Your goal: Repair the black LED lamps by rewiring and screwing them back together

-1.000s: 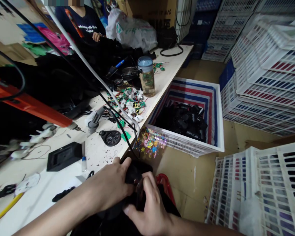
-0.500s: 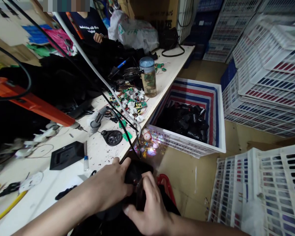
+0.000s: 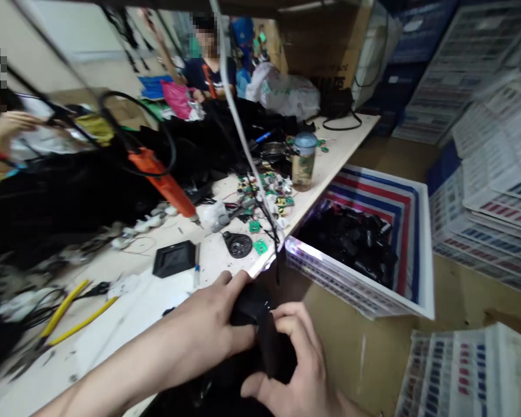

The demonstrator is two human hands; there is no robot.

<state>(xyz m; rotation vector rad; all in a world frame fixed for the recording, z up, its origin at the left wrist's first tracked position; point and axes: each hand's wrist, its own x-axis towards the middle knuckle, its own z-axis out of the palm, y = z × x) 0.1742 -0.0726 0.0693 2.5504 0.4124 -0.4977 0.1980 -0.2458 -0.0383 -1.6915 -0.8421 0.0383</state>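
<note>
Just off the table's front edge, my left hand is closed on a black plastic part, its thumb and fingers around the near side. My right hand curls its fingers and thumb around a dark strip-like piece against the same part. Its exact kind is unclear, as the hands and dark shadow hide much of it. On the tabletop beyond lie a black tray-like cover, a small screwdriver and a round black piece.
An orange electric screwdriver hangs over the table. Yellow-handled pliers lie left. Circuit boards and a drink bottle stand farther back. A white crate of black parts is right; two people sit across.
The view has swung left and up, so the table and crate sit farther right. Both hands stay on the black part; the dark piece by my right hand now stands more upright.
</note>
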